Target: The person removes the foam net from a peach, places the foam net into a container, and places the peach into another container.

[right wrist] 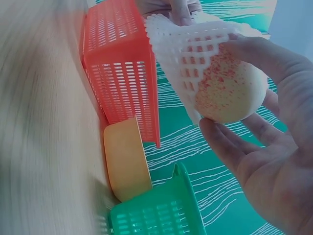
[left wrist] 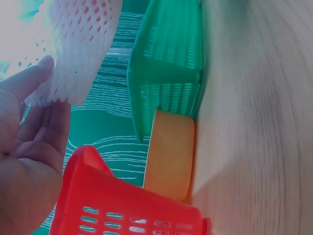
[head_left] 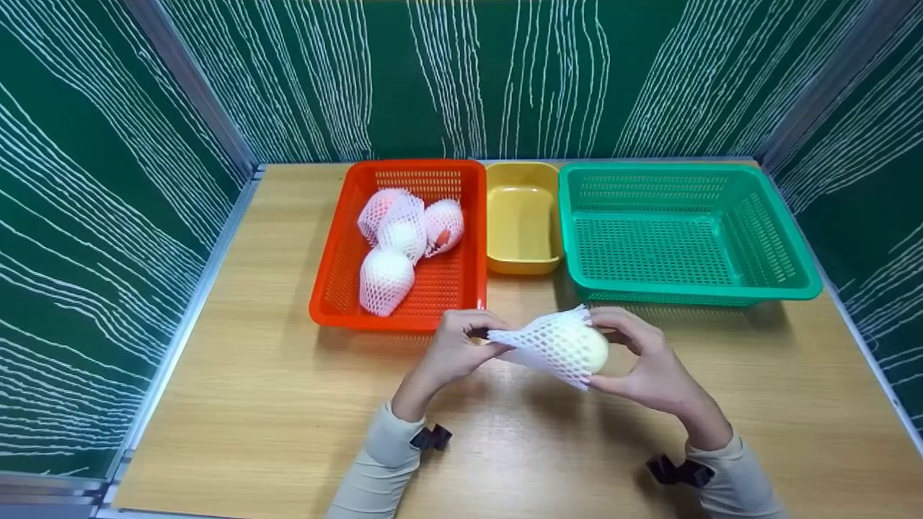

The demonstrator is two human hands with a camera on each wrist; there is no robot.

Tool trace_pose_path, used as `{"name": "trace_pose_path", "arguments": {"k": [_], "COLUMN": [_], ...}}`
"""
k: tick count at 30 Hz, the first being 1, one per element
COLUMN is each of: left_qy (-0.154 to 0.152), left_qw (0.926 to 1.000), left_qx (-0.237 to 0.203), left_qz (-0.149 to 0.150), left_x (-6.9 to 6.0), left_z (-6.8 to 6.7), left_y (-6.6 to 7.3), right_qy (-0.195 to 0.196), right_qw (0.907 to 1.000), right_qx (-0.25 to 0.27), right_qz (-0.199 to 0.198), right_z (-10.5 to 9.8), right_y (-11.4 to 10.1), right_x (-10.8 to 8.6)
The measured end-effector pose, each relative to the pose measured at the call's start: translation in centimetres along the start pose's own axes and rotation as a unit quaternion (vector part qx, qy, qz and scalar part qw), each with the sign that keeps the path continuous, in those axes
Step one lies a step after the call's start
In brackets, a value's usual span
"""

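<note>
A pale round fruit (right wrist: 230,90) with red speckles sits partly inside a white foam net sleeve (head_left: 551,342), above the table in front of the baskets. My left hand (head_left: 461,346) pinches the sleeve's narrow end between thumb and fingers, also seen in the left wrist view. At the other end, my right hand (head_left: 645,364) holds the fruit, its thumb and fingers curled around the bare part and touching the sleeve's edge. In the right wrist view the fruit's rounded end sticks out of the net.
A red basket (head_left: 324,288) on the left holds several net-wrapped fruits (head_left: 387,277). Beside it stand a yellow bin (head_left: 523,223) and a green basket (head_left: 692,292). Green panels with white lines (head_left: 447,79) enclose the wooden table (head_left: 288,418) at the back and sides.
</note>
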State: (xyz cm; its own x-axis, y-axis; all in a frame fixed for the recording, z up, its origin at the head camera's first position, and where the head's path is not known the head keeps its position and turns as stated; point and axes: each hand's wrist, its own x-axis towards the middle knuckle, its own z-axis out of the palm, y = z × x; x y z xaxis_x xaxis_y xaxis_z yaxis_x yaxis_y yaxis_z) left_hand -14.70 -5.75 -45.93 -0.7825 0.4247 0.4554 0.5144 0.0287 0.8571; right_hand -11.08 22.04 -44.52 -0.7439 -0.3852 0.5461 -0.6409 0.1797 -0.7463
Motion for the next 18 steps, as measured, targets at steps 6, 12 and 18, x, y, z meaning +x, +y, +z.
{"name": "trace_pose_path", "arguments": {"k": [6, 12, 18], "left_qy": [0.003, 0.008, 0.011], "left_qw": [0.9999, 0.9998, 0.9998], "left_qx": [-0.006, -0.003, -0.001], "left_qz": [0.008, 0.015, 0.015], "left_x": [-0.2, -0.3, -0.3], "left_z": [-0.4, -0.6, -0.8], "left_y": [-0.3, -0.5, -0.5], "right_qy": [-0.005, 0.007, 0.024], "right_qw": [0.9997, 0.9992, 0.9984], "right_qx": [-0.009, -0.016, -0.030], "right_qz": [0.020, 0.035, 0.041], "right_z": [-0.4, -0.8, -1.4], "right_y": [-0.1, -0.2, -0.1], "right_x": [-0.2, -0.8, -1.8]}}
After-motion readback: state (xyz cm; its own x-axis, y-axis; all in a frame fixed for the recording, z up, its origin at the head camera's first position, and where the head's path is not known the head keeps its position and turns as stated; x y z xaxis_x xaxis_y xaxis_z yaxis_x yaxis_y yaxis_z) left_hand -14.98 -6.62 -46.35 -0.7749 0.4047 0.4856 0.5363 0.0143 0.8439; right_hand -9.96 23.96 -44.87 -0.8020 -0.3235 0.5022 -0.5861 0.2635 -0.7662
